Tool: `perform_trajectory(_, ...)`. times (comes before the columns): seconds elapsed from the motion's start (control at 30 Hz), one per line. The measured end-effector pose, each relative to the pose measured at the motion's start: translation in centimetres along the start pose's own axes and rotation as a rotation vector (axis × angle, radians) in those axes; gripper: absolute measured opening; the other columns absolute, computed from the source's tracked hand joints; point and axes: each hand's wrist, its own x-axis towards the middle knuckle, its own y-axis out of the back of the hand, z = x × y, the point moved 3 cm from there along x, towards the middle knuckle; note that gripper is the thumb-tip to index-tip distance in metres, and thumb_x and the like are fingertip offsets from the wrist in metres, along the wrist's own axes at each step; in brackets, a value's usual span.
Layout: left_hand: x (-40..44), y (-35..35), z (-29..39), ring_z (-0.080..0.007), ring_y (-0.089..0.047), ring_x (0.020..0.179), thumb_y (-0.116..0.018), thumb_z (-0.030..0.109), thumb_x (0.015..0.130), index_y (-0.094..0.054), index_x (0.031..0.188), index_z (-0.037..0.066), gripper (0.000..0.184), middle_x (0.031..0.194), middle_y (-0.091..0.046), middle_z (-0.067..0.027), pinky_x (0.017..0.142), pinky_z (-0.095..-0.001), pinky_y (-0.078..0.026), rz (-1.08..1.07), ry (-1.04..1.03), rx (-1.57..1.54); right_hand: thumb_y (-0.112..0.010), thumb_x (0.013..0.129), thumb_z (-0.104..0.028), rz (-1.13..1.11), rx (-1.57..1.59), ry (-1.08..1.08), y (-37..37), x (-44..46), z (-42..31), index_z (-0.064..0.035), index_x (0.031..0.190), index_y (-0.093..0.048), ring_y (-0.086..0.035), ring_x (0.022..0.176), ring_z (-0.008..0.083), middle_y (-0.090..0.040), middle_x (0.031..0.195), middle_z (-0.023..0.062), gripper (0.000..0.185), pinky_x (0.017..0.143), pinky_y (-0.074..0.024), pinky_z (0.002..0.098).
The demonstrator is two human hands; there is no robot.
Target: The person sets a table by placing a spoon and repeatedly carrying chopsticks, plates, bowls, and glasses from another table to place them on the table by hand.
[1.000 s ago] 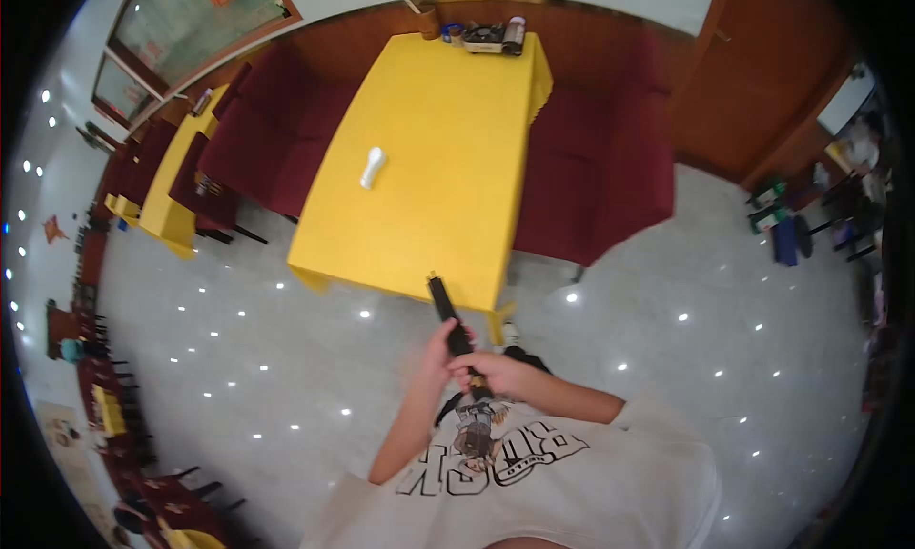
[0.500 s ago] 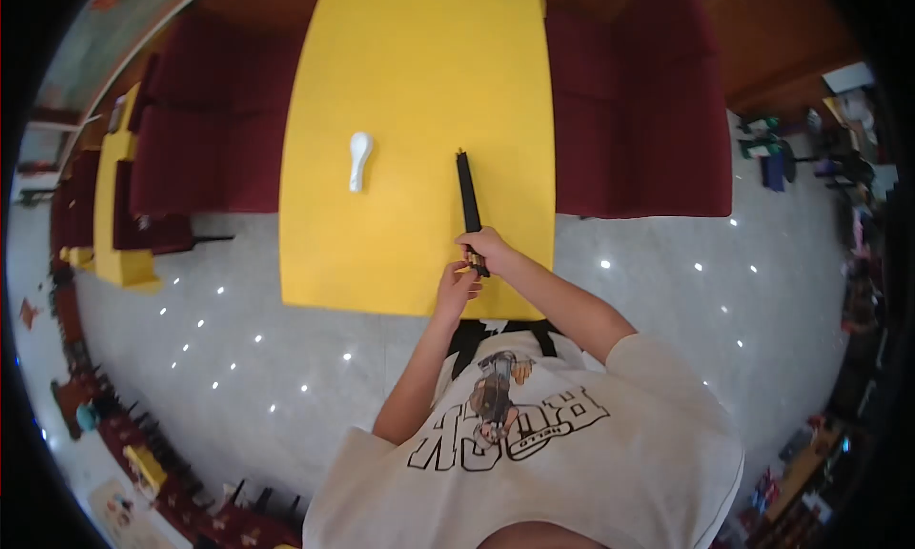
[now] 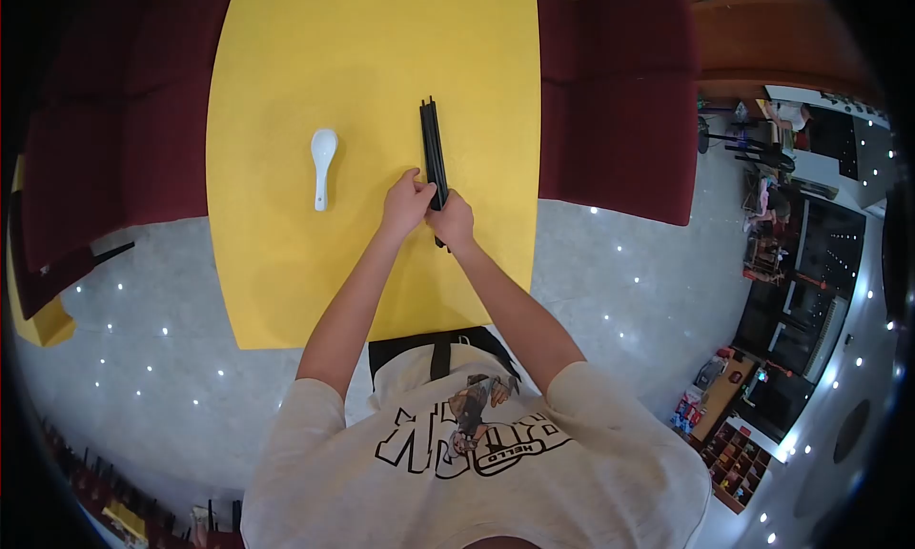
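Observation:
Several black chopsticks (image 3: 434, 149) lie in a bundle over the yellow table (image 3: 286, 282), their far ends slightly uneven. Both hands meet at the bundle's near part. My left hand (image 3: 408, 202) is on its left side, with thumb and fingers pressed at the sticks. On the right side my right hand (image 3: 452, 219) is closed round them, and the near ends stick out below it. To the left of my hands, a white spoon (image 3: 322, 168) rests on the tablecloth with its handle towards me.
Dark red seats stand along both sides of the table, one on the left (image 3: 124, 120) and one on the right (image 3: 620, 111). A wooden shelf (image 3: 736, 465) with small items is at the far lower right. Grey tiled floor shows on both sides.
The view has tilted down and come closer to the table. My hands and the black bundle have moved from before the table edge to over the tabletop; the bundle has spread slightly into separate sticks.

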Motion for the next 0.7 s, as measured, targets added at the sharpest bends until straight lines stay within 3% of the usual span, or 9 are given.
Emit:
perform_trajectory(0.13,-0.3,-0.3,2.6,-0.0330,-0.063,0.079,-0.063,0.028,0.074,-0.053,0.106,-0.004,0.046,0.081,-0.065,-0.0188,0.071,-0.0390,-0.050,0.015,0.027,0.182,-0.070,0.068,-0.020,0.090,-0.162,0.005,-0.1,-1.0,-0.5,-0.0023,0.084,-0.054,-0.063,0.071,0.0336,-0.063,0.073,0.0175,0.028,0.063,-0.0493,0.0407)
perform_trajectory(0.2,-0.4,-0.5,2.9,-0.0348,-0.063,0.078,-0.064,0.029,0.073,-0.054,0.100,-0.003,0.043,0.080,-0.064,-0.0198,0.070,-0.0409,-0.050,0.023,0.048,0.255,-0.070,0.069,-0.020,0.049,-0.261,0.012,0.1,-1.2,-1.0,-0.0011,0.091,-0.053,-0.061,0.077,0.0347,-0.062,0.083,0.0180,0.033,0.067,-0.0488,0.0420)
perform_trajectory(0.27,0.1,-0.4,2.5,-0.0308,-0.064,0.072,-0.068,0.030,0.070,-0.056,0.094,-0.004,0.043,0.076,-0.064,-0.0165,0.065,-0.0384,-0.050,0.077,0.029,0.285,-0.069,0.069,-0.020,0.055,-0.253,0.013,0.2,-1.2,-1.4,-0.0008,0.092,-0.053,-0.060,0.080,0.0347,-0.061,0.087,0.0179,0.034,0.069,-0.0486,0.0418)
perform_trajectory(0.4,0.1,-0.4,2.7,-0.0328,-0.063,0.071,-0.068,0.029,0.069,-0.056,0.086,-0.003,0.038,0.076,-0.064,-0.0178,0.065,-0.0396,-0.049,0.140,0.012,0.351,-0.068,0.070,-0.020,0.070,-0.130,0.118,0.2,-1.2,-1.3,0.0001,0.103,-0.052,-0.057,0.087,0.0328,-0.058,0.095,0.0181,0.041,0.074,-0.0478,0.0398)
perform_trajectory(0.5,-0.1,-0.4,2.8,-0.0293,-0.063,0.069,-0.065,0.023,0.072,-0.058,0.086,-0.003,0.031,0.075,-0.064,-0.0168,0.063,-0.0375,-0.049,0.140,0.076,0.270,-0.068,0.070,-0.020,0.106,-0.009,0.240,0.9,-1.1,-2.0,0.0007,0.111,-0.052,-0.056,0.088,0.0314,-0.057,0.094,0.0186,0.048,0.077,-0.0471,0.0377)
perform_trajectory(0.6,-0.4,-1.2,0.7,-0.0169,-0.061,0.066,-0.055,0.006,0.077,-0.059,0.091,-0.005,0.019,0.075,-0.063,-0.0104,0.059,-0.0288,-0.048,0.120,0.093,-0.200,-0.067,0.072,-0.018,0.049,0.071,0.228,1.6,-0.4,-1.9,0.0017,0.113,-0.052,-0.058,0.087,0.0292,-0.056,0.096,0.0188,0.048,0.078,-0.0470,0.0364)
perform_trajectory(0.7,-1.5,-2.0,0.4,-0.0159,-0.060,0.068,-0.053,0.005,0.076,-0.057,0.095,-0.005,0.021,0.079,-0.062,-0.0101,0.060,-0.0277,-0.047,0.159,0.077,-0.428,-0.064,0.074,-0.015,0.027,0.109,0.202,1.4,0.1,-1.2,0.0024,0.111,-0.053,-0.059,0.087,0.0276,-0.056,0.096,0.0184,0.042,0.077,-0.0479,0.0354)
